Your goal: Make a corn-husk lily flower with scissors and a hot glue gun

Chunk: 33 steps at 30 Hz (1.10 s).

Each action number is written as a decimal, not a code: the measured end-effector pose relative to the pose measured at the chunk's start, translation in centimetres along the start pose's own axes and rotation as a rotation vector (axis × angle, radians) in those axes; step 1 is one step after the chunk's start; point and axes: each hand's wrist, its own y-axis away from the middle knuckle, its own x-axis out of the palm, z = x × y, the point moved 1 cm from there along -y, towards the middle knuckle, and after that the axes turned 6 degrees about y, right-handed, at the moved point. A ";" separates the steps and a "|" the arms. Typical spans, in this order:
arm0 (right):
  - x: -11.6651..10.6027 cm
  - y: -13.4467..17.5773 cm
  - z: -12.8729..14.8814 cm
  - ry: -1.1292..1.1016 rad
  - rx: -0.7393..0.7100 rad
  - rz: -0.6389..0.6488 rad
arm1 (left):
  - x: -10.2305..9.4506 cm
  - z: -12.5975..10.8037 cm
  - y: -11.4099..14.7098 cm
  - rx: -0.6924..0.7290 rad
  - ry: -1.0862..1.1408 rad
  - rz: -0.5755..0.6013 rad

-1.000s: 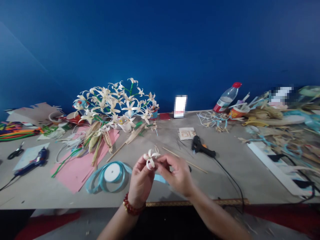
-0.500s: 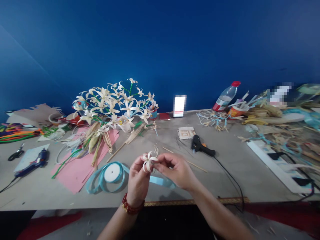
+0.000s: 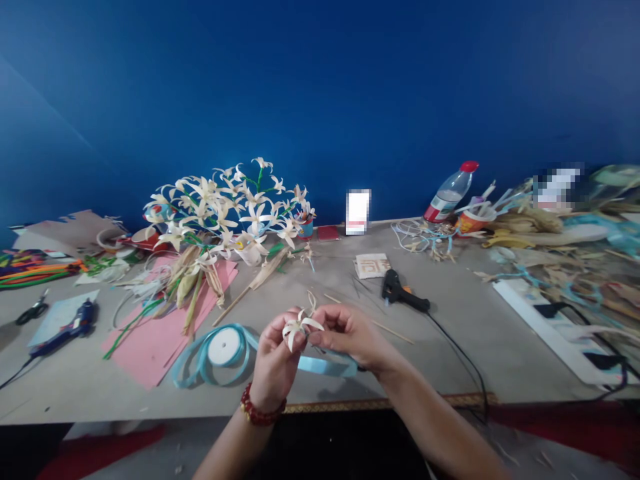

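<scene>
Above the front of the table, my left hand [image 3: 277,353] is closed on a small cream craft flower [image 3: 301,326] with narrow curling petals. Its fingers wrap round the base, so the stem part is hidden. My right hand [image 3: 353,337] is closed too, with thumb and forefinger pinching at the flower's right side, by a petal. A thin pale loop sticks up between the hands. Just left of my left hand lies a roll of light blue ribbon [image 3: 224,347], and a loose length of blue ribbon [image 3: 327,366] runs beneath my right hand.
Many cream flowers [image 3: 257,217] on green stems stand at the back left, near pink paper sheets [image 3: 145,357]. A black glue gun [image 3: 405,293] with a cord lies to the right. Further right are a power strip [image 3: 545,333] and a tilted bottle [image 3: 450,193]. A blue glue gun [image 3: 67,330] lies far left.
The flower has turned in my fingers, and its petals now spread outward instead of curling in. My right thumb has shifted slightly; both hands stay in nearly the same place.
</scene>
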 end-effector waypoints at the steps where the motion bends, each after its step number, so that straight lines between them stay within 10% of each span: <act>1: 0.1 0.0 0.1 0.012 -0.004 -0.016 | 0.0 0.0 0.0 -0.007 0.002 -0.013; 11: 0.6 0.9 0.0 0.396 -0.239 -0.246 | 0.2 0.3 0.2 0.002 0.001 -0.041; 24: -0.7 -0.2 0.1 0.004 0.040 0.016 | -0.1 -0.1 -0.2 -0.027 -0.053 -0.035; 33: -0.2 0.2 -0.2 0.198 -0.110 -0.100 | 0.2 -0.1 -0.4 -0.033 -0.021 -0.038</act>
